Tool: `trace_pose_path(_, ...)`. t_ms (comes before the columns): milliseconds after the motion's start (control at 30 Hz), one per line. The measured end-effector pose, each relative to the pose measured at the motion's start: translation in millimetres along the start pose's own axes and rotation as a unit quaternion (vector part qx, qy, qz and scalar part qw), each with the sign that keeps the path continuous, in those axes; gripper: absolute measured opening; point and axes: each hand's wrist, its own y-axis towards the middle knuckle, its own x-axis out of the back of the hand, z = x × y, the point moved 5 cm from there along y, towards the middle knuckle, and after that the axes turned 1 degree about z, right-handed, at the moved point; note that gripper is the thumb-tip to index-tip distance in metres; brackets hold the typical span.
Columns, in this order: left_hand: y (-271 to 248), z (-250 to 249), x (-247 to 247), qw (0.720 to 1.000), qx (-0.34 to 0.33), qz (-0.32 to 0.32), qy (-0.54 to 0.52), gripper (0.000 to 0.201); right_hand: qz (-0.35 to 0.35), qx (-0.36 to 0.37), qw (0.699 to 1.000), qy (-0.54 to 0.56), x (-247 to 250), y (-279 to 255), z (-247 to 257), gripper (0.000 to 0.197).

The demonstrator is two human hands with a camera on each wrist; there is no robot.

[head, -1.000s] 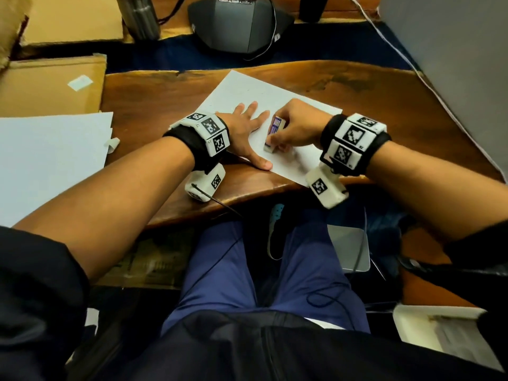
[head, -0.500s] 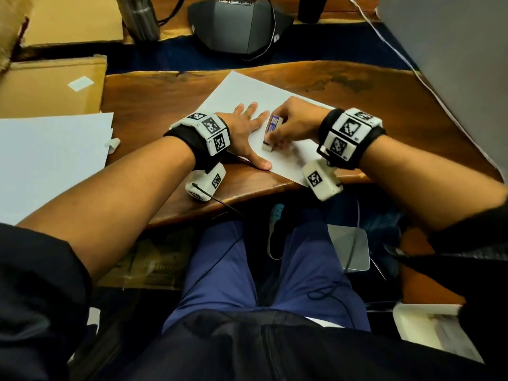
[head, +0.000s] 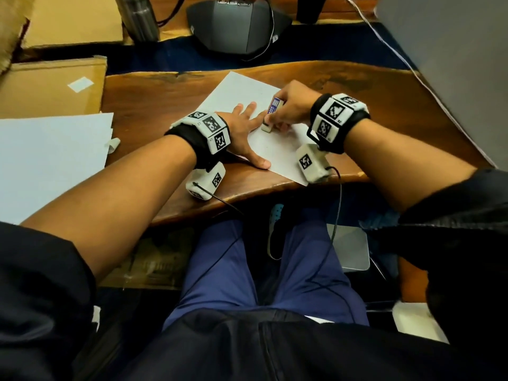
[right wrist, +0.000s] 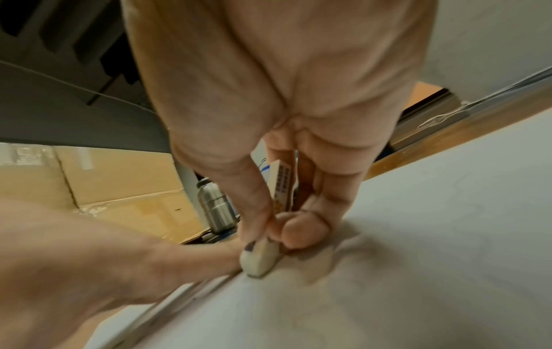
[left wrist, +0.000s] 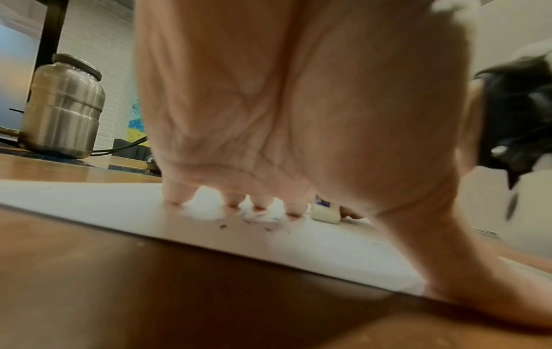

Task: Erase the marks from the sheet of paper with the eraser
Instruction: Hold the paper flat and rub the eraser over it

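Note:
A white sheet of paper (head: 233,92) lies at an angle on the wooden table (head: 154,89). My left hand (head: 244,133) lies flat on its left side, fingers spread and straight, thumb at the near edge. My right hand (head: 291,108) pinches a white eraser (head: 270,116) in a blue printed sleeve, its bare tip pressed on the paper beside my left fingers. In the left wrist view the fingertips (left wrist: 260,205) press the paper (left wrist: 89,198), with dark eraser crumbs (left wrist: 251,222) near them and the eraser (left wrist: 325,212) beyond. The right wrist view shows thumb and fingers around the eraser (right wrist: 260,259).
A stack of white sheets (head: 49,160) and cardboard (head: 52,89) lie to the left. A steel bottle (head: 140,17) and a grey conference phone (head: 236,23) stand at the back. A grey panel (head: 453,64) rises at the right.
My right hand has slid the eraser a little up and left across the paper, closer to my left fingers. The left hand has stayed flat in place.

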Motion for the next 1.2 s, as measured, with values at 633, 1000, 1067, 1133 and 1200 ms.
trace_pose_path(633,-11,37,25,0.994,-0.025,-0.092,-0.053,0.123,-0.025,-0.015,0.999,-0.019,22,-25,-51,0.024)
trace_pose_path(1000,-29,20,4,0.997,-0.005,-0.068,-0.043,0.128,-0.062,0.029,0.992,-0.107,5,-23,-26,0.029)
trace_pose_path(1067,-26,20,-10,0.998,-0.006,-0.048,-0.035,0.143,-0.046,0.078,0.991,-0.101,-1,-21,-8,0.026)
trace_pose_path(1133,-23,22,-16,0.999,-0.006,-0.031,-0.034,0.148,-0.008,0.118,0.987,-0.105,-11,-17,11,0.023)
trace_pose_path(1200,-21,22,-17,0.999,-0.006,-0.017,-0.036,0.148,0.016,0.144,0.983,-0.117,-18,-9,26,0.023)
